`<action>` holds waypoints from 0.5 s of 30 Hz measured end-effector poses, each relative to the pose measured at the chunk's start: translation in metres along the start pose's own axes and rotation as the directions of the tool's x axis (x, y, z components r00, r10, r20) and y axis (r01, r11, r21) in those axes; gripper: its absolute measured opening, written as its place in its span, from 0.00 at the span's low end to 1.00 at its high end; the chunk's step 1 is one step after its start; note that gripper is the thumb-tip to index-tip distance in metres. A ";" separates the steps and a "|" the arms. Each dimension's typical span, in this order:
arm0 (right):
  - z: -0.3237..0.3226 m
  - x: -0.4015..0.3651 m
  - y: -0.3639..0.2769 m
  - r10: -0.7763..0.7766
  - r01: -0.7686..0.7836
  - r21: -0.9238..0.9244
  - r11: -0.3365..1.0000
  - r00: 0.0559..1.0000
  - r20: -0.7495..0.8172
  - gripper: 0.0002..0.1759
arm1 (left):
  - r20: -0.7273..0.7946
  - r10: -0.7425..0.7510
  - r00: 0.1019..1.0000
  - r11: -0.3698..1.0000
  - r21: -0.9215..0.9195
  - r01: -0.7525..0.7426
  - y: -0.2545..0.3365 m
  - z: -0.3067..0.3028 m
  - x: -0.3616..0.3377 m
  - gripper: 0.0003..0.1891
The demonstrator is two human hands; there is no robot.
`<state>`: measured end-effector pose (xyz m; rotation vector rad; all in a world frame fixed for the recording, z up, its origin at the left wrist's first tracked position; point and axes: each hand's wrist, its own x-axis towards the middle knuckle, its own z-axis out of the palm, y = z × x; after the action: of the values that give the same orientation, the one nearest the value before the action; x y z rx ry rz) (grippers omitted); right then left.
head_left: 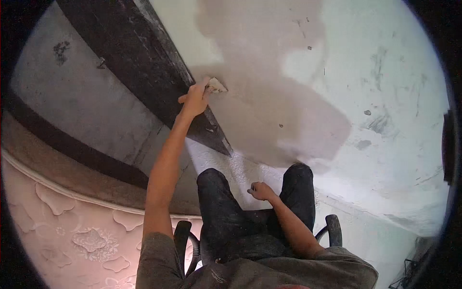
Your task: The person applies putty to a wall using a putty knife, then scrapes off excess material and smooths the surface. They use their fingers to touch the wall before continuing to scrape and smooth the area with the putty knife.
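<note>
Left hand (195,98) grips a small pale pad (216,87) against the wall (385,72), on its grey patch (269,120) just beside a dark beam (139,53); right hand (261,191) is loosely clenched and empty between the knees (298,176); a quilted mattress (72,231) lies left of the left arm.

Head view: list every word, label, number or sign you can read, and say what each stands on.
None: no text can be read anywhere in this view.
The wall shows only patches, smudges and specks.
The dark beam, the quilted pink surface and the pale piece in the left hand carry no lettering.
</note>
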<state>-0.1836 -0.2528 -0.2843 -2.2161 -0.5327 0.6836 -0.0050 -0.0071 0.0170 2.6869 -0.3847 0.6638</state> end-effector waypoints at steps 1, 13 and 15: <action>0.000 0.000 -0.001 0.008 -0.008 0.006 1.000 1.000 0.009 0.20 | 0.019 0.009 1.000 0.997 -0.075 -0.007 -0.011 0.007 0.003 0.15; 0.005 0.001 0.001 -0.026 0.026 -0.020 0.999 1.000 0.006 0.20 | 0.019 0.182 0.983 0.964 -0.202 -0.174 -0.026 0.012 0.016 0.14; 0.004 0.000 -0.001 -0.035 0.035 -0.016 0.999 0.999 0.003 0.19 | 0.041 0.228 0.973 0.960 -0.175 -0.217 -0.021 0.006 0.015 0.14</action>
<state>-0.1858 -0.2498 -0.2854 -2.2159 -0.5791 0.6660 0.0169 0.0067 0.0140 2.5270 -0.7347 0.5825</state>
